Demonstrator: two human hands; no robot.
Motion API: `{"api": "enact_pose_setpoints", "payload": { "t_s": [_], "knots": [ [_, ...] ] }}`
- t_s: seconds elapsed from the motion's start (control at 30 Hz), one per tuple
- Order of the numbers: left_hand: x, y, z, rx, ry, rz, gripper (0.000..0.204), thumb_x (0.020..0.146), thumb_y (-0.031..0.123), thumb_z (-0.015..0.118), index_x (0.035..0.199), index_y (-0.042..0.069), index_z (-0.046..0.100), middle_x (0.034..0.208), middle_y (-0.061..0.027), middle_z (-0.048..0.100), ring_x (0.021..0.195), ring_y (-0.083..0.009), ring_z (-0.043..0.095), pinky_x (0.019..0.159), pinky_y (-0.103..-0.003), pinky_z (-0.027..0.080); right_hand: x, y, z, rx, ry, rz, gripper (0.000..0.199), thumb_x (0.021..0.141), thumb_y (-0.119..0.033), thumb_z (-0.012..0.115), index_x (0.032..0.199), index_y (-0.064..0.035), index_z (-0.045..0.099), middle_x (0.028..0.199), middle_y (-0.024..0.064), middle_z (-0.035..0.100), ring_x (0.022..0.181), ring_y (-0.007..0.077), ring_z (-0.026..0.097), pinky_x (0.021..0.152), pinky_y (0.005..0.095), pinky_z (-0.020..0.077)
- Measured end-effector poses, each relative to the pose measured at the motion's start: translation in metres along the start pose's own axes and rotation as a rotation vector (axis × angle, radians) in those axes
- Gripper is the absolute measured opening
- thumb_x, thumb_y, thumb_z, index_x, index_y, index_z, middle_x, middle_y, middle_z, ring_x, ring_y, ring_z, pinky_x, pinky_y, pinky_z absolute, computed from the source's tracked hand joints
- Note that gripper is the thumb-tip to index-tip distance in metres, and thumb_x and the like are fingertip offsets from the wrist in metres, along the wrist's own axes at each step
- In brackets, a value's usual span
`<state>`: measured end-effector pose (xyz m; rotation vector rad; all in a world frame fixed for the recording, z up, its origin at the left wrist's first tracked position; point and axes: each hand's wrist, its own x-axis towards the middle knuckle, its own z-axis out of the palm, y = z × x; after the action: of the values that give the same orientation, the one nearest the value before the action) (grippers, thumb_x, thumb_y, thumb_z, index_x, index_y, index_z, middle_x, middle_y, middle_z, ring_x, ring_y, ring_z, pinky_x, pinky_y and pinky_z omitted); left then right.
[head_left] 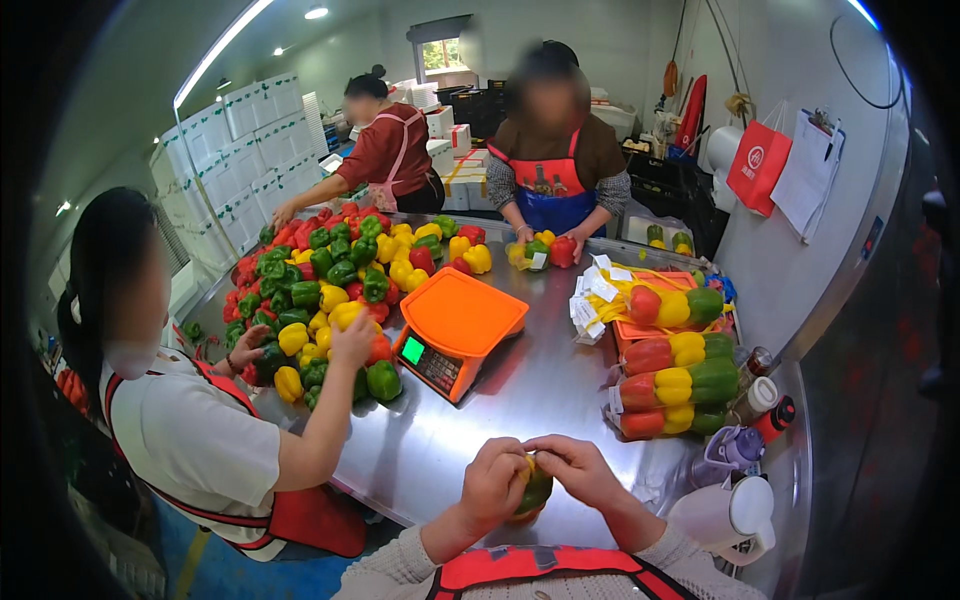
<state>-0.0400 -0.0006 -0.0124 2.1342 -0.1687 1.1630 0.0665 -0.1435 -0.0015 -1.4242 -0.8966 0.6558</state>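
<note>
A green-and-yellow bell pepper [535,487] is clasped between both hands above the near edge of the steel tabletop [520,390]. The left hand [492,483] is wrapped around its side, steadying it, while the right hand [578,467] pinches at its top. An orange weighing scale [455,330] stands just beyond.

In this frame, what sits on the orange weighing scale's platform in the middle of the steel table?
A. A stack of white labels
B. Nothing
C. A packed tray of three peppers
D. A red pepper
B. The flat platform of the orange scale shows bare orange all over; the loose peppers lie to its left on the steel table, and the packed trios lie to its right.
</note>
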Motion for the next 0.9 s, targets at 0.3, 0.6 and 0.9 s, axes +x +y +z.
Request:
{"api": "enact_pose_setpoints", "payload": {
  "t_s": [0.3,0.6,0.9],
  "knots": [
    [0.000,0.000,0.000,-0.030,-0.063,-0.042,0.022,0.078,-0.007,0.070,0.095,0.003,0.060,0.093,-0.0123,0.061,0.082,-0.0255,0.061,0.069,-0.032,0.051,0.006,0.009,-0.021,0.204,-0.166,0.076,0.010,0.098,-0.010,0.060,0.103,-0.0013,0.062,0.094,-0.0014,0.060,0.085,0.0058,0.055,0.076,0.0223,0.0472],
    [-0.004,-0.002,-0.004,-0.125,-0.111,-0.032,0.019,0.080,-0.007,0.070,0.094,0.003,0.061,0.094,-0.0120,0.063,0.083,-0.0257,0.063,0.069,-0.032,0.052,-0.004,-0.010,-0.017,-0.251,-0.082,-0.108,0.010,0.093,-0.011,0.063,0.095,-0.0009,0.060,0.083,0.0091,0.062,0.074,0.0176,0.060,0.068,0.0304,0.0493],
    [-0.002,-0.001,0.000,-0.177,-0.104,-0.013,0.018,0.079,-0.010,0.067,0.091,0.002,0.061,0.096,-0.0133,0.064,0.082,-0.0250,0.064,0.069,-0.031,0.053,0.007,-0.025,-0.025,-0.895,-0.084,-0.586,0.013,0.090,-0.010,0.065,0.094,-0.0029,0.055,0.087,0.0107,0.062,0.075,0.0309,0.063,0.064,0.0351,0.0509]
  ]
}}
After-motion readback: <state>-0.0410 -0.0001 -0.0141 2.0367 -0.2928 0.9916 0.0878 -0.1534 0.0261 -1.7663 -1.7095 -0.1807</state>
